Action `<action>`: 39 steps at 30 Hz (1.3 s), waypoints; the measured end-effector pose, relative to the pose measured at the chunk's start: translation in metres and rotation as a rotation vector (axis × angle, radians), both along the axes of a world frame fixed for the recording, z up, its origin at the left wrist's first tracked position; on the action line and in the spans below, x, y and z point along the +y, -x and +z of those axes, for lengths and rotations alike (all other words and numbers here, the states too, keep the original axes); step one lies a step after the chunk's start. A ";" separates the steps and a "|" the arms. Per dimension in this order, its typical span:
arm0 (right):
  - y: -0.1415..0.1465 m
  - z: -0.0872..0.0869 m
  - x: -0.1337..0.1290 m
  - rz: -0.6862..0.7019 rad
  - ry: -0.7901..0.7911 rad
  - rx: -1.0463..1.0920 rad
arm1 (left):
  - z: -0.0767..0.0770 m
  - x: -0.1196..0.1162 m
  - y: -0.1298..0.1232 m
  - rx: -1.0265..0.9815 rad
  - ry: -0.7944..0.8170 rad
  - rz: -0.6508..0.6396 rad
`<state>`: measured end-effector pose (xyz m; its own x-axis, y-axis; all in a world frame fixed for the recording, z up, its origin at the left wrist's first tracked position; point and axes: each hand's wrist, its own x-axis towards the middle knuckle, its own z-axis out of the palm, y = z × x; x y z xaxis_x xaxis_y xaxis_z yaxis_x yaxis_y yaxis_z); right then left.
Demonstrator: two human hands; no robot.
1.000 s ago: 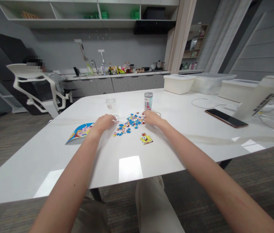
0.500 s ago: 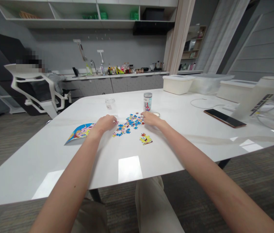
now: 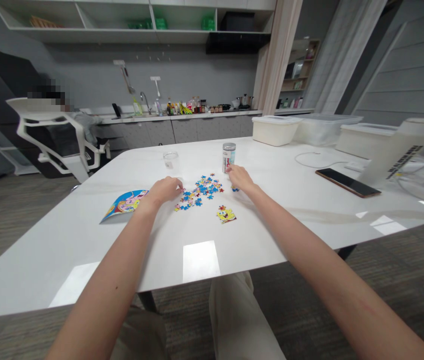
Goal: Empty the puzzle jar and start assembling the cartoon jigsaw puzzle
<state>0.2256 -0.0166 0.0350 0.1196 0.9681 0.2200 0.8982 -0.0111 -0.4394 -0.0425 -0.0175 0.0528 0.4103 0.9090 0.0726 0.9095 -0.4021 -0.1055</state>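
Blue, pink and yellow jigsaw puzzle pieces [image 3: 206, 187] lie in a loose heap on the white table [image 3: 272, 235]. At the heap's left edge, my left hand [image 3: 165, 190] rests with curled fingertips; whether a piece is between them is unclear. My right hand [image 3: 240, 177] is right of the heap, fingers bent together in front of a silver-lidded canister [image 3: 229, 157]; anything in them is too small to make out. One blue piece [image 3: 235, 189] lies below that hand. Nearer me is a joined yellow cartoon-face section [image 3: 226, 215]. A curled picture sheet [image 3: 123, 206] lies beside my left forearm.
A clear jar [image 3: 171, 162] stands behind my left hand. Farther right are a phone [image 3: 347, 182], a white cable, a tall pale container [image 3: 403, 150] and lidded storage boxes [image 3: 275, 131]. Across the room, a person sits near a white chair [image 3: 52, 127].
My right hand has moved right, away from the heap, uncovering its right edge and a blue piece below the hand. My left hand has barely shifted.
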 end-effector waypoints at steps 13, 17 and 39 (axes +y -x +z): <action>-0.002 0.003 0.004 -0.032 -0.077 0.158 | 0.002 -0.002 -0.002 0.098 -0.008 -0.020; -0.004 0.001 0.005 -0.023 -0.053 0.171 | 0.002 -0.002 -0.003 0.093 -0.002 -0.028; 0.016 0.003 0.003 0.006 0.144 0.718 | 0.001 -0.002 -0.005 0.089 -0.005 -0.029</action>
